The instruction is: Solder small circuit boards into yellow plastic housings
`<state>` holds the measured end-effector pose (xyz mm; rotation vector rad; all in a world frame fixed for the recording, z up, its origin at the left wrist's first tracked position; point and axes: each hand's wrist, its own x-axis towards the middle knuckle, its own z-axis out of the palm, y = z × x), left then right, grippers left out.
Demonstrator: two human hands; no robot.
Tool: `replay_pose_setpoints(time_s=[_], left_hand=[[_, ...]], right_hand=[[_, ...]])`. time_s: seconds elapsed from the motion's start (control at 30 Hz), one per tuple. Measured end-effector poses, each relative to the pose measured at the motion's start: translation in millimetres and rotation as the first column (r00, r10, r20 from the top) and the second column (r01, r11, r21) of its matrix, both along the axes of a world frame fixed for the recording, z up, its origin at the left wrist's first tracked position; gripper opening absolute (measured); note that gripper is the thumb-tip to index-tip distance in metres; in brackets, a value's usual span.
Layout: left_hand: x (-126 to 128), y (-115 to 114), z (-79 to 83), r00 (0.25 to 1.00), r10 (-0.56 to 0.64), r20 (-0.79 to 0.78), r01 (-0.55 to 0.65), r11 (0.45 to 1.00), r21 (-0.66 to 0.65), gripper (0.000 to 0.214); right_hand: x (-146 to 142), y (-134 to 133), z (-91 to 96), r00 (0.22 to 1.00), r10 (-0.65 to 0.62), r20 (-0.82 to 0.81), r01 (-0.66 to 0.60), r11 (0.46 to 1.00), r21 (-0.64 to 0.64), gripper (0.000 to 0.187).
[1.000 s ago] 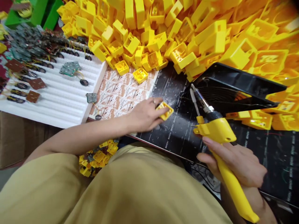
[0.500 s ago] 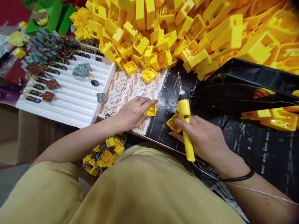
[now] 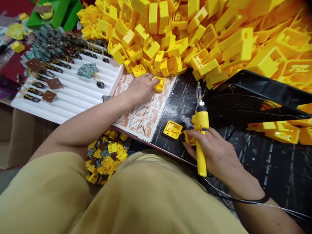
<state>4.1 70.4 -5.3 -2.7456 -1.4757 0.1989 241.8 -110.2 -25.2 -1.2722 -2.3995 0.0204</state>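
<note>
A heap of yellow cases (image 3: 179, 47) fills the far side of the black-topped table (image 3: 179, 97), spreading right behind a black fan (image 3: 246, 100). On the table's left part a printed sheet (image 3: 143, 117) runs to the near edge; just beside it lies a ridged white foam tray (image 3: 80, 94), grey boards (image 3: 48, 42) piled at its far left corner and brown boards (image 3: 55, 83) near its left edge. Green bins (image 3: 55, 16) stand past the tray's far edge, a cardboard box (image 3: 17, 139) below its near edge. Lower than the table's near edge sits a mass of yellow parts (image 3: 107, 161). The left hand (image 3: 141, 90) is over the sheet's far end, fingers at 1 small open case (image 3: 160, 85); I cannot tell whether they grip it. The right hand (image 3: 216, 149), by the table's near edge, grips a yellow soldering gun (image 3: 201, 121), its thumb against a partly hidden case (image 3: 189, 138). Just left of that, 1 loose case (image 3: 172, 129) lies flat on the table.
</note>
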Motion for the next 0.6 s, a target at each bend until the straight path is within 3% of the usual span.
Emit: replay_pose_setpoints(time_s=[0.1,0.2,0.27,0.37,0.43,0.53,0.6], left_hand=[[-12.9,-29.7,12.4,0.988,-0.134,-0.083,0.128,0.989,-0.069,0.036],[-27.5,-51.2,15.6,0.951,-0.303,0.056,0.307,0.950,-0.065,0.056],[-31.9,-53.7,11.8,0.892,-0.413,0.183,0.429,0.902,-0.053,0.069],[-29.5,-49.3,6.6,0.791,-0.544,0.281,0.596,0.788,-0.153,0.061],[-26.0,-48.2,8.6,0.791,-0.561,0.246,0.609,0.761,-0.223,0.053],[-23.6,-54.8,16.2,0.875,-0.473,0.104,0.482,0.828,-0.288,0.046],[-21.8,-65.9,17.4,0.914,-0.400,0.068,0.400,0.857,-0.324,0.054]], right_hand=[[8.1,-2.9,-3.7,0.982,0.105,-0.158,-0.130,0.979,-0.155,0.028],[15.5,-4.2,-3.8,0.974,0.119,-0.192,-0.156,0.969,-0.191,0.031],[16.7,-3.7,-4.0,0.981,0.090,-0.171,-0.116,0.982,-0.151,0.035],[15.0,-3.6,-5.6,0.987,0.045,-0.154,-0.061,0.993,-0.104,0.038],[13.4,-4.8,-7.4,0.988,0.031,-0.154,-0.047,0.994,-0.103,0.035],[11.7,-6.9,-10.9,0.986,0.011,-0.168,-0.033,0.992,-0.125,0.036],[10.2,-6.8,-13.5,0.981,0.009,-0.195,-0.035,0.991,-0.127,0.039]])
